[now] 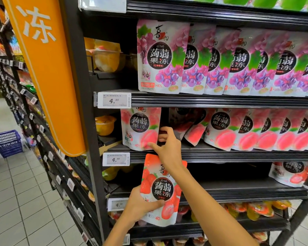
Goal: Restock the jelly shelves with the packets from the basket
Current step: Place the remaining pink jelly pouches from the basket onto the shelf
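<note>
Strawberry packet [160, 189] is held upright in front of the shelves, just below the peach row. The left hand [140, 206] grips its lower part, thumb across the front. The right hand [167, 144] grips the right edge of the leftmost peach packet [140, 128] standing on its shelf [220, 154], thumb on the face, fingers [163, 134] curled round the edge. The pouch is judged light, soft-walled and glossy, so liable to slip or buckle; it is best taken low on the body or by the flat top seal. The basket [6, 142] stands well apart on the floor.
</note>
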A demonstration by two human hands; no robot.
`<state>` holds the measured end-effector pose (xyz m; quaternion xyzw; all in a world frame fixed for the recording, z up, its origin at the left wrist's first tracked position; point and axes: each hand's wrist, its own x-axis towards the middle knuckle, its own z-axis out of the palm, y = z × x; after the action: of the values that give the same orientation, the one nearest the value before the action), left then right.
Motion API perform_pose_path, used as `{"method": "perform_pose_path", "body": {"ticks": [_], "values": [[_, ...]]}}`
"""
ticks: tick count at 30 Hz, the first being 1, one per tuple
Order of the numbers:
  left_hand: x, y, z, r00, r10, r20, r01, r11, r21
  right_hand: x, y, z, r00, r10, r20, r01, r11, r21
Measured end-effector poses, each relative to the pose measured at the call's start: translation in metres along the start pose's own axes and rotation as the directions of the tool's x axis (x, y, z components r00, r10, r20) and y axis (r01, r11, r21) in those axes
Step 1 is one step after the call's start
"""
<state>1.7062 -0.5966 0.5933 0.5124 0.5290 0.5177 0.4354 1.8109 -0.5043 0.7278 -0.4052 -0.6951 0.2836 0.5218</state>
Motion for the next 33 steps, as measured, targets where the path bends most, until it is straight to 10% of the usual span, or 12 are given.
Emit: {"method": "perform_pose_path", "body": {"ticks": [11,17,21,33], "values": [[0.007,0.003,0.031,0.996,0.019,0.083,-0.012,0.997,-0.077,-0.065,0.054,-0.064,0.968,-0.060,-0.245,0.003,0.974,-0.226],[0.009,-0.001,0.086,0.986,-0.029,0.163,0.045,0.995,-0.094,-0.117,0.093,-0.129,0.919,0.391,-0.040,-0.372,0.898,0.234],[0.014,-0.002,0.142,0.978,-0.049,0.201,0.063,0.996,-0.062,-0.141,0.124,-0.183,0.871,0.478,0.115,-0.492,0.846,0.204],[0.071,0.002,0.368,0.993,-0.016,0.118,0.013,1.000,0.026,-0.125,0.239,-0.364,0.802,0.581,-0.140,-0.502,0.782,0.370]]}}
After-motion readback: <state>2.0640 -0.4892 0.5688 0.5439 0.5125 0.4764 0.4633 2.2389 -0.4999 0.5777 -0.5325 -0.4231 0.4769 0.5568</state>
